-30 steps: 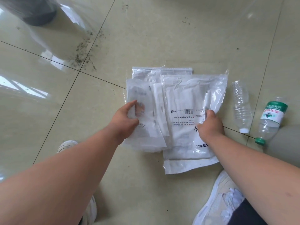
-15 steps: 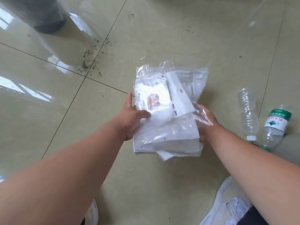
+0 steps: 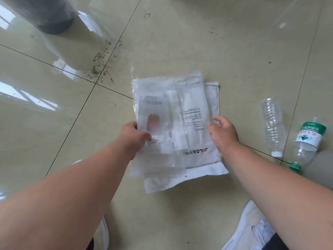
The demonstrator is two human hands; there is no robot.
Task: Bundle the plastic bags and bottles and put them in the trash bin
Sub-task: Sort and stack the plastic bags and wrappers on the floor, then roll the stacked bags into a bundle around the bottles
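The bags (image 3: 176, 130) are gathered in a loose stack over the floor (image 3: 180, 42), left hand (image 3: 134, 136) pinching one edge, right hand (image 3: 223, 132) open-fingered against the other (contact unclear), while two bottles (image 3: 273, 127) and the bin (image 3: 52, 20) wait untouched.
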